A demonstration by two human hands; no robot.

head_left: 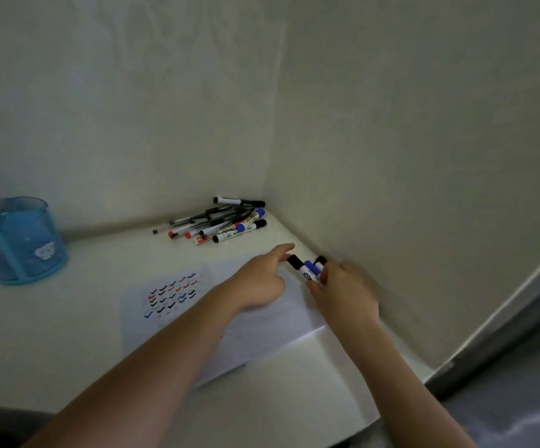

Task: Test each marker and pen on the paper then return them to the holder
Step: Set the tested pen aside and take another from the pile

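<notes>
Right hand (346, 292) grips a marker bundle (309, 271), fingers curled round the barrels; three show, with black, blue and black caps pointing to 11 o'clock. The bundle sits low over the white desk (100, 334), close to the side wall (391, 156), which runs along the desk's right edge at 3 o'clock of the hand. Almost no room on that side. Left hand (259, 281) holds nothing. Its index finger (283, 248) is stretched out and reaches the nearest black cap; contact looks likely, but blur makes it hard to confirm. The left forearm crosses a blank sheet (281, 324). The test paper (165, 295), covered in black, red and blue ticks, lies at 9 o'clock of the left hand and partly under that sheet. The loose pile of pens and markers (220, 223) lies at 11 o'clock of the hands, pushed into the corner where the back wall (133, 108) meets the side wall, and is well apart from the hands. The blue holder (20, 240) stands upright at far 9 o'clock against the back wall, well apart from everything else, with open desk between it and the paper. Bare desk also lies at 6 o'clock, up to the front edge. The desk's front right corner is at 5 o'clock, with grey floor (504, 399) beyond it.
</notes>
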